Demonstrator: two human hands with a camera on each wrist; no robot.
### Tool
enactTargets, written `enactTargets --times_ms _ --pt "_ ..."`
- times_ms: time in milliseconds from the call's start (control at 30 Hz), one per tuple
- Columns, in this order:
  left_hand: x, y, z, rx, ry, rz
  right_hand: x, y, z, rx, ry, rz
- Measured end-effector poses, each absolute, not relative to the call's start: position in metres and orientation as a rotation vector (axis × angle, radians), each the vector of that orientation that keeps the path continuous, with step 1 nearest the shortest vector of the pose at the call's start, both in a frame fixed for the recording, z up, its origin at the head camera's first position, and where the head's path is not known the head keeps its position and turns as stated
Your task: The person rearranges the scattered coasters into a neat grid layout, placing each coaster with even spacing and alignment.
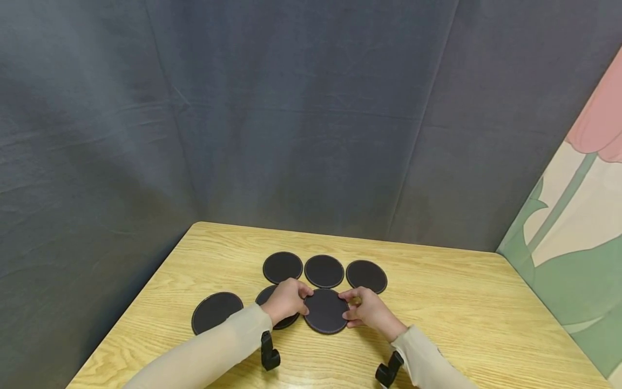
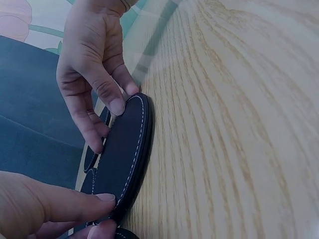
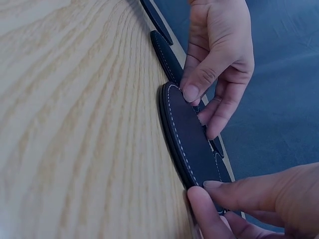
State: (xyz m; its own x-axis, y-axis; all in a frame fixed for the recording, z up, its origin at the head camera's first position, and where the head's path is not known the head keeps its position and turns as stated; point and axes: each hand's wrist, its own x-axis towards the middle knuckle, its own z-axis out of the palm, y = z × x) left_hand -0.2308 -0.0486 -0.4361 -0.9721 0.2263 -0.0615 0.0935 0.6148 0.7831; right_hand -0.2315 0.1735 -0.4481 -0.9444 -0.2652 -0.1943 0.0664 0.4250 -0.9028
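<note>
Coasters: six dark round ones lay on the table [image 1: 461, 319]
Hands: left hand [image 1: 286, 300] and right hand [image 1: 367, 310] – both pinched the front coaster [image 1: 325, 312]

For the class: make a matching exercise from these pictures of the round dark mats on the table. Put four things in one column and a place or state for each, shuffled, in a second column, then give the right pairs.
Things
1. mat between the hands
2. far-left mat
3. table
4. back row of three mats

Places or states
A. light wood grain, bears everything
B. lies alone, apart from both hands
C. pinched at its edges by the left hand and the right hand
D. side by side, beyond the hands, nearest the grey curtain

Pairs: 1-C, 2-B, 3-A, 4-D
</note>
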Motion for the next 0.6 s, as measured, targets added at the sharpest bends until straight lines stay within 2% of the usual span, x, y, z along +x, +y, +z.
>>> enactTargets --times_ms 600 --pt "-0.2337 -0.0469 -0.4364 0.237 2.674 1.266 -0.2326 0.1698 -0.4468 -0.131 2.452 -1.453"
